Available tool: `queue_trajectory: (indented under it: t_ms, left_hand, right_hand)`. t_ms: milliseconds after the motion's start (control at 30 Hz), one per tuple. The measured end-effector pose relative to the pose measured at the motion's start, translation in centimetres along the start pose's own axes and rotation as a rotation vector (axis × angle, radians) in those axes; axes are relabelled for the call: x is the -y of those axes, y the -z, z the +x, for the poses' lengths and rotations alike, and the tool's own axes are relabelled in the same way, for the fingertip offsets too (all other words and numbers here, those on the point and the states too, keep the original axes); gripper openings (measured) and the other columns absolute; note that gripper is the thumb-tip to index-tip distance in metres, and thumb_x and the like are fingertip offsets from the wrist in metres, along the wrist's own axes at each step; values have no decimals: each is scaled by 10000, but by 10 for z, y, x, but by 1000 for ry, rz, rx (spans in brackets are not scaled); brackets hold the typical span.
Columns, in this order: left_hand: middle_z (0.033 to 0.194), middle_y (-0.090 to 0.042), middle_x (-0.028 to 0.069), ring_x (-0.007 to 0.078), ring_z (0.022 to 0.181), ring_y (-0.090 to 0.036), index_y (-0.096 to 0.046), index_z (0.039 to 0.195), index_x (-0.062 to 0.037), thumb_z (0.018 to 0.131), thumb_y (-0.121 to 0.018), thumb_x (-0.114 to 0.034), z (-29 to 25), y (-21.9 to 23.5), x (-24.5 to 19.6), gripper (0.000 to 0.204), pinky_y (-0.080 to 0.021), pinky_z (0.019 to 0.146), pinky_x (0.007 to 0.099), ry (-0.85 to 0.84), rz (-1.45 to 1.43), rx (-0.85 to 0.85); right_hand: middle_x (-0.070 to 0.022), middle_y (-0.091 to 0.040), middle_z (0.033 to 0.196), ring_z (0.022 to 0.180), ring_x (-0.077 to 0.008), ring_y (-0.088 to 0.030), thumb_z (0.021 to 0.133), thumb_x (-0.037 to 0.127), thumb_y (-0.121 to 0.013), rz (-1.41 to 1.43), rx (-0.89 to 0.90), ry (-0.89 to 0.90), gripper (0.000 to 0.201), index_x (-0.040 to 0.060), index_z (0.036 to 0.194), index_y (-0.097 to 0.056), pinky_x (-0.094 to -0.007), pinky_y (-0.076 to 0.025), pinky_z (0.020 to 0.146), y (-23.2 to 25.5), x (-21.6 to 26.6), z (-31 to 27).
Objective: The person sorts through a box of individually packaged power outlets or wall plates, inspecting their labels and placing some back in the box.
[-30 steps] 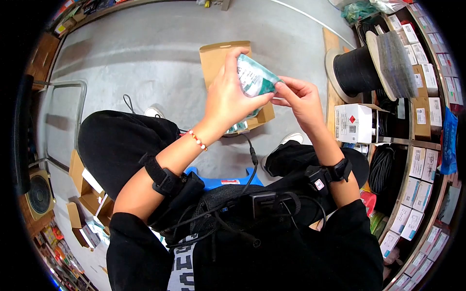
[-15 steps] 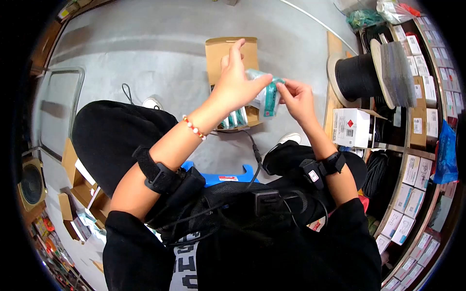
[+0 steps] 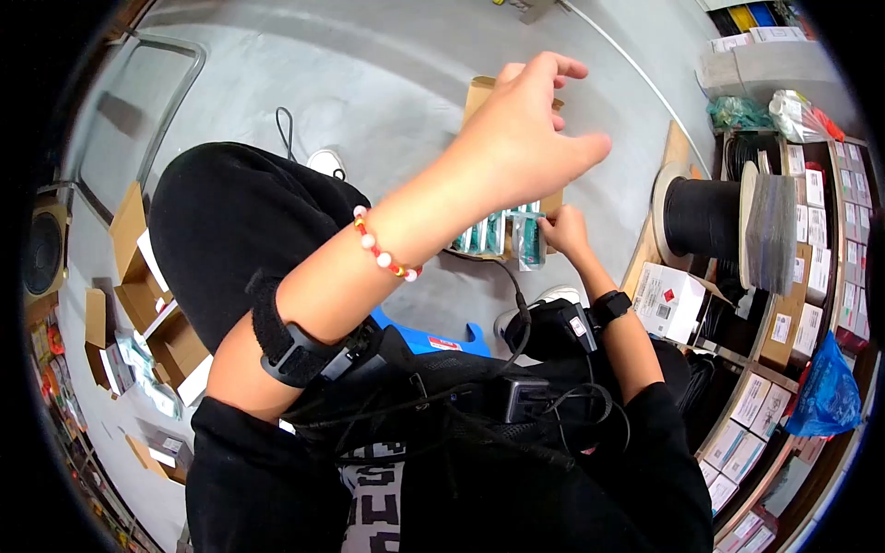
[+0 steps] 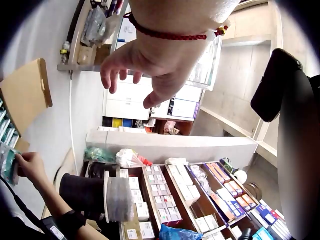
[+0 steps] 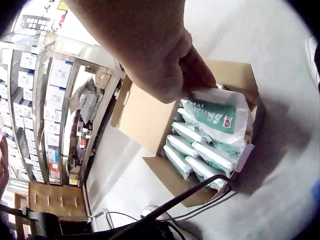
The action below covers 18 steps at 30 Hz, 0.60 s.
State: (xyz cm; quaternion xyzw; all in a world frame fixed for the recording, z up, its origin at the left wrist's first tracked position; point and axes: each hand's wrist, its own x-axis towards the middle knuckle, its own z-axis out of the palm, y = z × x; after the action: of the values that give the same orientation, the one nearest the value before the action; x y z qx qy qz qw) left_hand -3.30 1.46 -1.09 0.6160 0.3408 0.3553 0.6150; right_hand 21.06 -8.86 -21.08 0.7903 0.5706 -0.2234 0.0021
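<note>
My right hand [image 3: 567, 230] pinches a green-and-white plastic packet [image 5: 215, 117] by its edge. The packet overlaps the end of an open cardboard box [image 5: 142, 117], standing higher than the rows of similar packets [image 5: 192, 150] inside. In the head view the held packet [image 3: 528, 243] hangs at the box's right side. My left hand [image 3: 530, 134] is raised in front of the box, hiding much of it. Its fingers are loosely bent and the thumb is spread, with nothing held, as the left wrist view of that hand [image 4: 155, 67] also shows.
A spool of black cable [image 3: 705, 217] stands to the right, beside a white box [image 3: 668, 300] and shelves of small boxes [image 3: 747, 405]. Opened cartons [image 3: 175, 341] lie on the left. A black cable [image 3: 521, 304] runs between my knees, near a blue plastic piece [image 3: 433, 339].
My left hand has let go of the packet and swung up and to the right. My right hand has lowered the packet to the box. The head view has shifted.
</note>
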Motion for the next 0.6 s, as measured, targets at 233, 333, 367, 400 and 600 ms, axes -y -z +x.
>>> queue_trajectory:
  t_ms: [233, 333, 367, 400, 600]
  left_hand:
    - [1135, -416, 123, 197, 932, -500, -443, 1133, -54, 697, -637, -220, -1, 8, 2, 505, -453, 765, 298, 13, 46, -4]
    - [1116, -412, 131, 199, 894, -520, -456, 1109, -51, 674, -640, -231, 0, 9, 5, 505, -451, 767, 299, 18, 28, -19]
    - [1095, -405, 141, 200, 857, -532, -461, 1089, -46, 650, -640, -240, 1, 9, 7, 512, -448, 768, 298, 19, 8, -26]
    - [1098, -407, 140, 202, 863, -531, -461, 1092, -47, 653, -639, -238, 1, 9, 7, 510, -449, 769, 299, 28, 1, -21]
    - [1155, -419, 102, 182, 953, -500, -462, 1123, -57, 716, -625, -178, -1, 8, 4, 455, -447, 771, 290, 115, 8, 26]
  right_hand:
    - [-214, -580, 651, 630, -339, -587, 625, 172, -639, -59, 52, -77, 188, -15, 640, -627, -386, -476, 611, -16, -3, 16]
    - [-216, -586, 686, 657, -342, -589, 620, 163, -626, -59, 74, -107, 183, -18, 651, -621, -390, -476, 629, -19, 2, 17]
    - [-216, -588, 698, 664, -343, -590, 619, 159, -621, -51, 74, -115, 181, -18, 656, -619, -391, -476, 633, -21, 3, 17]
    - [-219, -588, 703, 668, -344, -590, 619, 152, -614, -39, 78, -125, 179, -22, 663, -614, -394, -476, 635, -24, 2, 18]
    - [-221, -588, 696, 674, -347, -590, 630, 144, -619, -93, -21, -110, 176, -27, 672, -609, -406, -478, 629, -47, 4, 24]
